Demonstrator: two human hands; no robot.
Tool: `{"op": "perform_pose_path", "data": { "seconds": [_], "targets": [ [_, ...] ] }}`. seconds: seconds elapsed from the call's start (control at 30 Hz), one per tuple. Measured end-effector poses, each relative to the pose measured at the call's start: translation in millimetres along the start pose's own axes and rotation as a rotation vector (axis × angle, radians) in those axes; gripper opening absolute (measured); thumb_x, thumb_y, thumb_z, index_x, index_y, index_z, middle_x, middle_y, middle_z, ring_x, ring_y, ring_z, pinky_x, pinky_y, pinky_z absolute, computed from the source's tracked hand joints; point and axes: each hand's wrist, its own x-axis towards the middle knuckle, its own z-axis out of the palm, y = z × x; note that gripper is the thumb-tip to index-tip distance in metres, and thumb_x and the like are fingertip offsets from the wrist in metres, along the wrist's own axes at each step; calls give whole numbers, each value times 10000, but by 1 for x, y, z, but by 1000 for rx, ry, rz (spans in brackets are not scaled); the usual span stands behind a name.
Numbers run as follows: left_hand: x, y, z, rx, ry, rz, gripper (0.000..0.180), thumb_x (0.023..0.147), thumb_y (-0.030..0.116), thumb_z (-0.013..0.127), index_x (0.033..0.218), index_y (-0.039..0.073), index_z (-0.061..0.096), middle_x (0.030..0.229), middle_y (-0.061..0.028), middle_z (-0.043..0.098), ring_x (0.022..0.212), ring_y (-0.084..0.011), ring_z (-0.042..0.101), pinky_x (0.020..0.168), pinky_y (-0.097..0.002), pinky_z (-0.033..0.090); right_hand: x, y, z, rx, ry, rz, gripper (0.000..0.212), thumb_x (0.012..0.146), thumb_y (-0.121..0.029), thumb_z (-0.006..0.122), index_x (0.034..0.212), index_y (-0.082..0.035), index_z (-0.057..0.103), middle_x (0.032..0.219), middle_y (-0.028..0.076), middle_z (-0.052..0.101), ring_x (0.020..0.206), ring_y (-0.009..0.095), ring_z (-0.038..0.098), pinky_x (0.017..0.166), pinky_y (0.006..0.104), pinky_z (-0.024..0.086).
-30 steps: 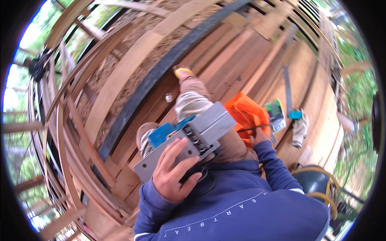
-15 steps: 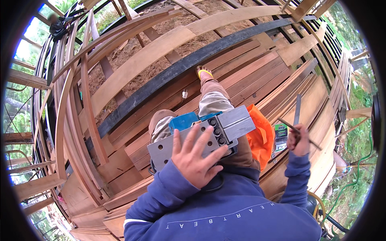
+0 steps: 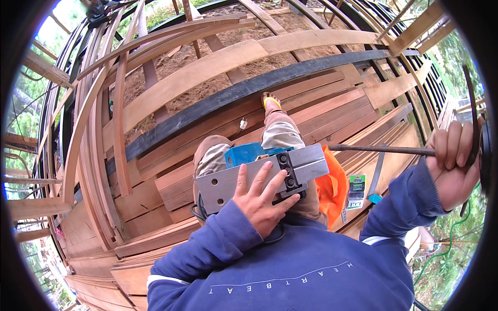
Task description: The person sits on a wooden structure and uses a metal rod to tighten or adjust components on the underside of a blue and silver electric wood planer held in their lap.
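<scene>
An upturned electric hand planer (image 3: 249,182), with a grey metal sole and blue body, lies across my lap. My left hand (image 3: 262,202) rests on the sole with its fingers spread, just left of the bolted cutter block (image 3: 289,171). Raised at the right rim, my right hand (image 3: 451,163) is closed around a dark T-handle wrench (image 3: 384,149). Its bar stands upright in my grip, and its long shaft points left between my fingers. The shaft's tip appears in front of an orange cloth (image 3: 334,184), beside the planer's right end.
Stacked boards (image 3: 311,124) lie under and around my legs. To the right are a green-and-black package (image 3: 356,192) and a grey metal strip (image 3: 377,173) with a blue end. A white plug (image 3: 243,123) lies ahead. A black beam (image 3: 218,106) crosses beyond my foot.
My right hand has risen toward the upper right with the wrench, whose shaft now shows lengthwise. My left hand stays on the planer. The view has shifted slightly.
</scene>
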Motion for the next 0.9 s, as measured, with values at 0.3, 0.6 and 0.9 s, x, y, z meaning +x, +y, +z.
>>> {"op": "perform_pose_path", "data": {
  "seconds": [0.3, 0.6, 0.9],
  "targets": [
    [-4, 1, 3, -43, 4, -10, 437, 840, 298, 659, 1275, 332, 670, 1452, -130, 477, 1434, -416, 344, 1116, -762, 162, 7, 51, 45, 98, -99, 105, 455, 1099, -303, 357, 1322, 57, 519, 702, -23, 345, 548, 60, 271, 442, 221, 247],
    [-2, -1, 3, -22, 12, 1, 540, 758, 353, 769, 1285, 369, 653, 1464, -112, 459, 1408, -396, 377, 1112, -749, 191, -1, 75, 53, 41, 48, 145, 455, 1102, -325, 357, 1294, 41, 544, 680, -25, 336, 528, 57, 266, 428, 217, 246],
    [-1, -4, 4, -46, -8, 7, 581, 760, 371, 771, 1323, 374, 624, 1482, -118, 444, 1422, -403, 357, 1109, -758, 178, 1, 82, 77, -222, 226, 131, 439, 1088, -343, 409, 1223, 36, 584, 685, -15, 368, 534, 77, 332, 447, 229, 283]
  ]
}}
